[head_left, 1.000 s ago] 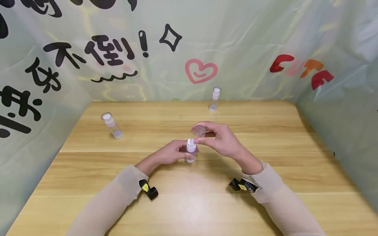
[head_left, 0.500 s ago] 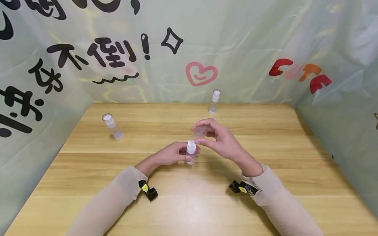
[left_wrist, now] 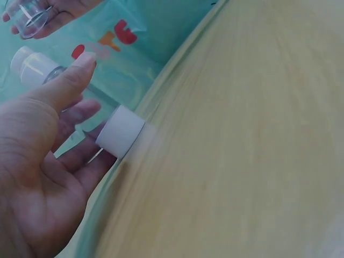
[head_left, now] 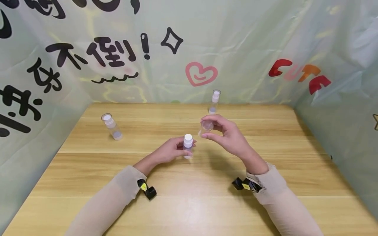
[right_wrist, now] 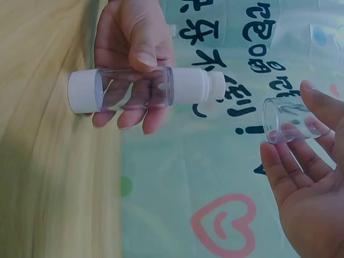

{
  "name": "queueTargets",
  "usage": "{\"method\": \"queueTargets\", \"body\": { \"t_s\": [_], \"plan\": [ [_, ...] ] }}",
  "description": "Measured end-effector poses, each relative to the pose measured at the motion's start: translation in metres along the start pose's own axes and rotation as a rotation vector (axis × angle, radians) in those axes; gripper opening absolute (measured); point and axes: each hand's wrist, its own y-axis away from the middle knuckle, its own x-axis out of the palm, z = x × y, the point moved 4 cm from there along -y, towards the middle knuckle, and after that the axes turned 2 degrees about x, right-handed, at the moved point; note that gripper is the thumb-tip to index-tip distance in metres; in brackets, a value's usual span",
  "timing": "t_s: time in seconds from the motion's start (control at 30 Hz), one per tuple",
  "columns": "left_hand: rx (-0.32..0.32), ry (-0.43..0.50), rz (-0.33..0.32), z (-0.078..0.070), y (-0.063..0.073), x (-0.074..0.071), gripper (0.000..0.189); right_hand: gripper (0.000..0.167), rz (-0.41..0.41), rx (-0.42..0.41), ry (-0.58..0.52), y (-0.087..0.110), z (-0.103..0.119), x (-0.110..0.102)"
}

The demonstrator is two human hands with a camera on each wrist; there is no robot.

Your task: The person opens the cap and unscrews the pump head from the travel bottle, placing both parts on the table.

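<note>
My left hand [head_left: 169, 151] grips a small clear bottle [head_left: 188, 142] with a white pump head and white base, thumb on one side and fingers round the other. The bottle stands upright; whether its base [left_wrist: 121, 132] touches the table I cannot tell. To its right, my right hand [head_left: 230, 136] pinches a clear cap [head_left: 207, 126] between thumb and fingers. In the right wrist view the cap [right_wrist: 293, 119] is apart from the bottle's white top [right_wrist: 199, 85], with a gap between them.
On the wooden table [head_left: 88, 177], a similar capped bottle [head_left: 112, 127] stands at the left. Another capped bottle [head_left: 214, 101] is at the back, behind my right hand. A printed fabric backdrop [head_left: 242, 42] rises along the back and sides.
My right hand has moved up and to the right with the cap, away from the bottle's top. The left hand and its bottle have shifted slightly left and farther from me.
</note>
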Motion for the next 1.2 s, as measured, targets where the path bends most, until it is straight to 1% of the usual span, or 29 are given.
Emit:
{"method": "queueTargets", "body": {
  "t_s": [0.17, 0.2, 0.23, 0.27, 0.43, 0.47, 0.63, 0.93, 1.1, 1.2],
  "plan": [
    [-0.037, -0.045, -0.056, 0.001, -0.001, -0.005, 0.045, 0.044, 0.001, 0.029, 0.044, -0.001, -0.003, -0.004],
    [-0.041, -0.047, -0.066, 0.001, -0.001, -0.006, 0.045, 0.044, 0.005, 0.035, 0.056, -0.001, -0.005, -0.005],
    [-0.045, -0.048, -0.073, -0.003, 0.000, -0.006, 0.045, 0.043, 0.007, 0.040, 0.070, -0.001, -0.005, -0.005],
    [-0.049, -0.040, -0.077, -0.002, -0.001, -0.006, 0.045, 0.044, 0.010, 0.044, 0.083, -0.001, -0.006, -0.006],
    [-0.054, -0.002, -0.075, 0.001, -0.002, -0.008, 0.047, 0.045, 0.028, 0.075, 0.140, -0.001, -0.012, -0.010],
    [-0.054, 0.004, -0.073, 0.006, -0.003, -0.008, 0.048, 0.045, 0.032, 0.084, 0.149, 0.000, -0.013, -0.011],
    [-0.062, -0.002, -0.073, 0.006, -0.002, -0.008, 0.046, 0.040, 0.058, 0.121, 0.176, 0.002, -0.018, -0.016],
    [-0.061, -0.035, -0.103, 0.008, -0.001, -0.011, 0.042, 0.042, 0.075, 0.149, 0.192, 0.003, -0.024, -0.020],
    [-0.066, -0.034, -0.103, 0.010, -0.001, -0.011, 0.042, 0.040, 0.084, 0.184, 0.189, 0.005, -0.032, -0.024],
    [-0.068, -0.029, -0.100, 0.010, -0.001, -0.011, 0.042, 0.039, 0.105, 0.206, 0.195, 0.007, -0.037, -0.026]
  ]
}}
